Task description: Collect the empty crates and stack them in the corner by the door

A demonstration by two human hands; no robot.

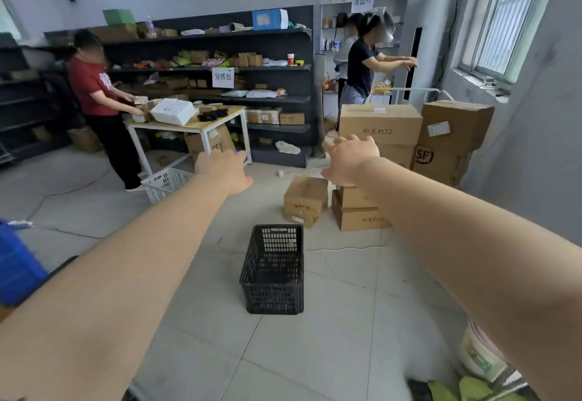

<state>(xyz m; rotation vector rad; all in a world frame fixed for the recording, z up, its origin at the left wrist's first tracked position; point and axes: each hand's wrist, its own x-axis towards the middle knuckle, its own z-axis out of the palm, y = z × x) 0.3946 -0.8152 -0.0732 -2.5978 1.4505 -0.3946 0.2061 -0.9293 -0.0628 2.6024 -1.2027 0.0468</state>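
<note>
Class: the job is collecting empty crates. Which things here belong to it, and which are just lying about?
Belong:
black crate on the floor
white crate by the table leg

Lying about:
cardboard boxes
shelving with parcels
white parcel on the table

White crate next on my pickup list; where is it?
The white crate sits on the floor left of centre, beside the table, just beyond the left hand.

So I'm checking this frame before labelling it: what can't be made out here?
- White crate, head view: far end hidden by the left hand.
- Black crate: its floor is too dark to confirm that it is empty.
- Right hand: fingers point away, so grip unclear.
- Blue bin: cut off by the left edge.
- The door and the corner: not in view.
</note>
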